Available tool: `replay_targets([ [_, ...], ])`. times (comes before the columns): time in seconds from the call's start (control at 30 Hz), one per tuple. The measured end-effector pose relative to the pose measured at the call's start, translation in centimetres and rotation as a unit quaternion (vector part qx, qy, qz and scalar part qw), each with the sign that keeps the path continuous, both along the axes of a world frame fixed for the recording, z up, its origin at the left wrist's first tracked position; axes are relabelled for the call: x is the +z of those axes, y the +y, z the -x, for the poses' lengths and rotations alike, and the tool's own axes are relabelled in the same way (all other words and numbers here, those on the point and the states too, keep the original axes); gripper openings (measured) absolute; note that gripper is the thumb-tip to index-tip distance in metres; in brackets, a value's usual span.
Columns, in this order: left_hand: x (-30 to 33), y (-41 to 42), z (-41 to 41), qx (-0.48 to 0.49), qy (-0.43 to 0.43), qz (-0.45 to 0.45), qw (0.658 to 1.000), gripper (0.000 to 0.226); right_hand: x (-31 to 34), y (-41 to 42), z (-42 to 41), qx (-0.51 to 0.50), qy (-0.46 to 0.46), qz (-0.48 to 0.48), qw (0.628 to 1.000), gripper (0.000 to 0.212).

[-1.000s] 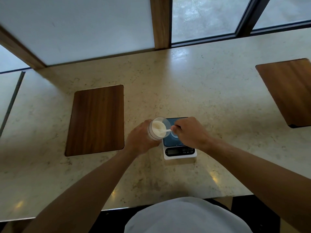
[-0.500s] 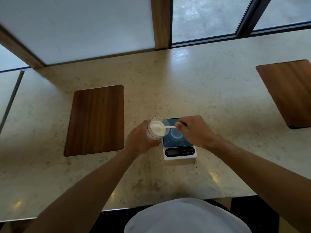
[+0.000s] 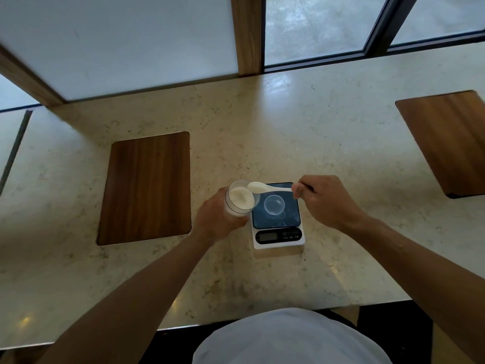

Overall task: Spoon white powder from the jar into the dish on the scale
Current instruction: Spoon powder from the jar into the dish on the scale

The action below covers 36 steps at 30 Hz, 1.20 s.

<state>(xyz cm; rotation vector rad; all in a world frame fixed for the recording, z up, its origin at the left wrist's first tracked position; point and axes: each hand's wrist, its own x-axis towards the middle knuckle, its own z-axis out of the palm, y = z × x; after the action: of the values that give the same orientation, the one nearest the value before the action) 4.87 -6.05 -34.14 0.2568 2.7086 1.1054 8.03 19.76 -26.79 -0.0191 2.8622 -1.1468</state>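
A clear jar (image 3: 240, 199) with white powder in it is tilted toward me, gripped from the left by my left hand (image 3: 216, 220). My right hand (image 3: 324, 200) pinches the handle of a white spoon (image 3: 267, 188). The spoon's bowl, loaded with powder, hovers by the jar's upper right rim, above the far left corner of the scale. A small white scale (image 3: 277, 219) with a dark weighing plate sits on the counter just right of the jar. A clear round dish (image 3: 274, 204) rests on the plate and looks empty.
The counter (image 3: 288, 122) is pale stone and runs under a window. A wooden inset panel (image 3: 147, 187) lies left of the jar, another wooden panel (image 3: 446, 143) at the far right. The counter's near edge is close to my body.
The spoon has come up out of the jar, loaded with powder. My right hand has drawn to the right, uncovering the dish on the scale. The jar stays tilted in my left hand.
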Motion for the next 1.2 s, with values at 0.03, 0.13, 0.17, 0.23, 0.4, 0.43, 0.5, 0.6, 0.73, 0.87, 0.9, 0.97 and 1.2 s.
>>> replay_targets([
  [0.03,0.1,0.0,0.0,0.005,-0.002,-0.001,1.000,0.078,-0.1,0.4,-0.1,-0.006,0.001,0.001,1.000,0.027],
  [0.13,0.0,-0.1,0.0,0.015,-0.001,-0.001,1.000,0.079,-0.9,1.4,-0.6,-0.030,-0.004,-0.003,1.000,0.028],
  [0.17,0.0,-0.1,-0.1,0.016,0.002,0.001,1.000,0.079,-1.2,1.6,-0.8,-0.034,-0.007,-0.008,0.999,0.028],
  [0.23,-0.1,-0.2,-0.2,0.016,0.007,0.005,1.000,0.079,-2.1,1.9,-1.2,-0.040,-0.017,-0.018,0.999,0.027],
  [0.4,0.0,-0.4,-0.4,0.015,0.000,0.011,1.000,0.080,-4.5,2.2,-1.8,-0.052,-0.048,-0.040,0.997,0.028],
  [0.43,0.0,-0.4,-0.4,0.013,-0.003,0.011,1.000,0.080,-4.9,2.2,-1.8,-0.052,-0.052,-0.043,0.996,0.028],
  [0.5,0.0,-0.4,-0.5,0.011,-0.006,0.011,1.000,0.080,-5.6,2.2,-1.9,-0.053,-0.061,-0.050,0.996,0.029],
  [0.6,0.0,-0.4,-0.6,0.004,-0.001,0.012,1.000,0.079,-6.2,2.1,-1.7,-0.056,-0.072,-0.061,0.994,0.030],
  [0.73,0.0,-0.4,-0.7,0.000,-0.008,0.017,1.000,0.077,-6.7,2.0,-1.5,-0.068,-0.090,-0.073,0.991,0.031],
  [0.87,-0.1,-0.4,-0.8,-0.004,-0.017,0.016,1.000,0.078,-6.6,1.6,-1.2,-0.075,-0.098,-0.089,0.988,0.033],
  [0.9,-0.1,-0.4,-0.8,-0.005,-0.019,0.016,1.000,0.078,-6.6,1.5,-1.1,-0.075,-0.099,-0.091,0.988,0.033],
  [0.97,-0.2,-0.3,-0.9,-0.007,-0.021,0.014,1.000,0.078,-6.4,1.3,-1.0,-0.072,-0.101,-0.096,0.988,0.034],
  [1.2,-0.2,-0.3,-0.8,-0.007,-0.024,0.015,1.000,0.077,-5.9,0.9,-0.6,-0.061,-0.098,-0.097,0.989,0.031],
])
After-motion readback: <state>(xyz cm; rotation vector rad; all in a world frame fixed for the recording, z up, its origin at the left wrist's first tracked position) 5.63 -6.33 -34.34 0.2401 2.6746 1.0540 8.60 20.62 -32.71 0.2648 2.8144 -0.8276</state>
